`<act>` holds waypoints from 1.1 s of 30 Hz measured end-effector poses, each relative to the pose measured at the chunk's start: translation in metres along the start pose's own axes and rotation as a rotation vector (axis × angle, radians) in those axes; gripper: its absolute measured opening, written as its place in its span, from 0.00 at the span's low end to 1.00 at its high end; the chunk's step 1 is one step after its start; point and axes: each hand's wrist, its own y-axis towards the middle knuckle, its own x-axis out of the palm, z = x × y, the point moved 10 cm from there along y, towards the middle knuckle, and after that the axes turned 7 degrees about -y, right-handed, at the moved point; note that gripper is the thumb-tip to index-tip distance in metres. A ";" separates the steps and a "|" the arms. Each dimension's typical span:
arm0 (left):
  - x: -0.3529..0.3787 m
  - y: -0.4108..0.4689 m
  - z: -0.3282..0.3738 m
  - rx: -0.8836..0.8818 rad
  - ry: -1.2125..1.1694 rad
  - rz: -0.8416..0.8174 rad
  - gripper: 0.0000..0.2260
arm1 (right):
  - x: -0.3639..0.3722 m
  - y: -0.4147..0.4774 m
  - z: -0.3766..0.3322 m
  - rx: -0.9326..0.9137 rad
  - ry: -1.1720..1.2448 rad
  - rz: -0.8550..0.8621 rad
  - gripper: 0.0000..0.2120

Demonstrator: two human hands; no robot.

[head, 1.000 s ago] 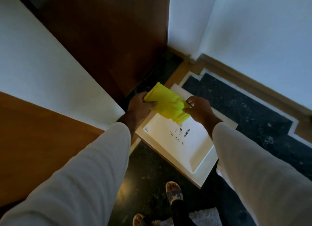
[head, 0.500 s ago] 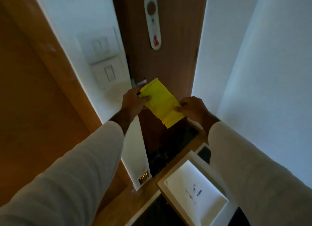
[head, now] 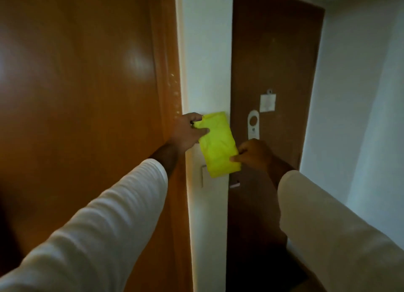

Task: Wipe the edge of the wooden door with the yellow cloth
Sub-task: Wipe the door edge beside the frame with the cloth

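Both hands were gripping the folded yellow cloth (head: 218,144) out in front: left hand (head: 188,132) pinched its upper left corner, right hand (head: 253,153) pinched the lower right edge. The cloth hung in front of the white wall strip (head: 207,62), between the big orange-brown wooden door (head: 87,95) on the left and a darker brown door (head: 275,62) further back. That darker one had a white door hanger (head: 253,125) on it; couldn't tell if the cloth touched anything.

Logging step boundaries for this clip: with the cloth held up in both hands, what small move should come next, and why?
Probably bring the yellow cloth left onto the edge of the wooden door beside the left hand. The cloth is folded flat, pinched between that hand and the right hand, and held in front of the white wall strip, apparently not yet on the wood.
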 end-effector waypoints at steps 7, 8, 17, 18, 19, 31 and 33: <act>-0.115 0.050 0.085 0.117 0.130 0.159 0.22 | -0.032 0.054 -0.106 -0.146 0.282 0.192 0.15; -0.126 0.057 0.097 0.143 0.162 0.184 0.22 | -0.039 0.061 -0.116 -0.161 0.293 0.259 0.16; -0.158 0.124 0.154 0.284 0.463 0.309 0.22 | -0.059 0.104 -0.205 -0.340 -0.017 0.446 0.11; -0.159 0.129 0.154 0.282 0.486 0.315 0.22 | -0.059 0.106 -0.209 -0.343 -0.046 0.452 0.13; -0.159 0.134 0.155 0.289 0.507 0.319 0.22 | -0.060 0.110 -0.212 -0.341 -0.079 0.453 0.14; -0.162 0.158 0.129 0.258 0.513 0.373 0.20 | -0.041 0.136 -0.219 -0.331 -0.566 0.473 0.13; -0.163 0.160 0.129 0.271 0.536 0.377 0.21 | -0.036 0.136 -0.222 -0.316 -0.595 0.461 0.11</act>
